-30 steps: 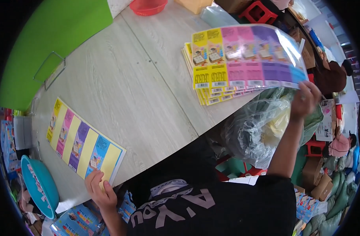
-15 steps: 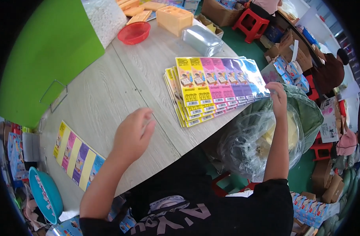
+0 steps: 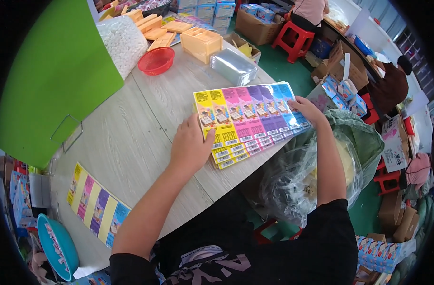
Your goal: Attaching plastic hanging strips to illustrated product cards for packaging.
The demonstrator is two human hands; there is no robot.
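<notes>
Now both hands are at the stack of printed sheets [image 3: 248,114], which lies on the table [image 3: 127,126]. A second ago the left hand [image 3: 189,145] was down at the striped sheet [image 3: 96,204]; half a second ago it was raised over the bare tabletop, and it has since come to the stack's left edge. The top sheet's right end, bowed up a second ago, now lies flatter. So the handling has gone from one hand at each place to both at the stack, with the striped sheet left lying alone, well to the stack's left and toward the person.

The left hand reaches forward, its fingers along the stack's left edge and its thumb over the yellow columns. The right hand [image 3: 308,110] meets the stack's right end by the blue columns, its arm bent above the plastic bag [image 3: 288,185], which sits to the stack's near right. Each grip looks narrow, but I cannot tell whether either is pinching sheets or only resting against them. Beyond the stack sit the clear plastic pieces [image 3: 233,65] and, farther left, the red basket [image 3: 156,61].
</notes>
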